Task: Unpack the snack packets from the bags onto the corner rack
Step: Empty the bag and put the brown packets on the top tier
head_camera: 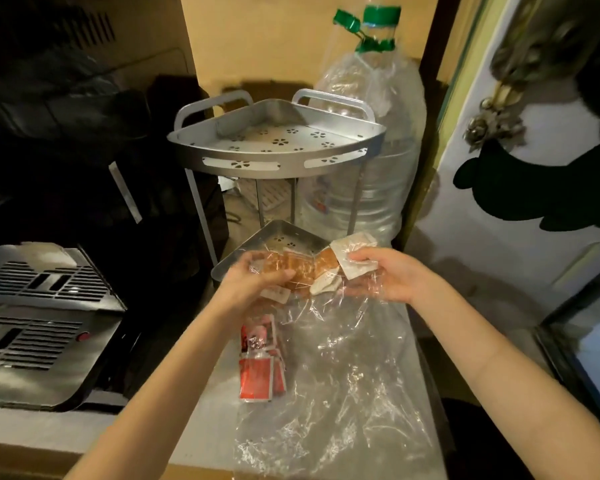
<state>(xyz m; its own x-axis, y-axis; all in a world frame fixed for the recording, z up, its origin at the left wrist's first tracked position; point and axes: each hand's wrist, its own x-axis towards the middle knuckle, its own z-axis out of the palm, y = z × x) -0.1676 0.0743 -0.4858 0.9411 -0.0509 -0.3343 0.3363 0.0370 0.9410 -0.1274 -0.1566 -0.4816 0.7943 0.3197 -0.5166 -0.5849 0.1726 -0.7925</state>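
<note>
Several snack packets (305,268), clear wrappers over golden-brown contents with white paper ends, were held in a loose string between both hands just above the lower tray (257,245) of the corner rack (274,147). The left hand (253,278) had its fingers curled around the left end of the string, thumb on top. The right hand (385,275) pinched a white packet end between thumb and fingers, and also touched the mouth of a clear plastic bag (343,386). That bag lay crumpled and glossy on the pale counter (208,427) beneath the forearms. Just left of it, red packets (260,372) sat on the counter, shiny and flat, in their own clear wrap. The rack was grey metal, quarter-round, with flower-shaped perforations and a raised rim; its upper tray stood bare. Behind it stood a large clear water bottle (371,140) with a green cap, wrapped in plastic film. A slotted metal appliance (39,313) sat at the left.
</note>
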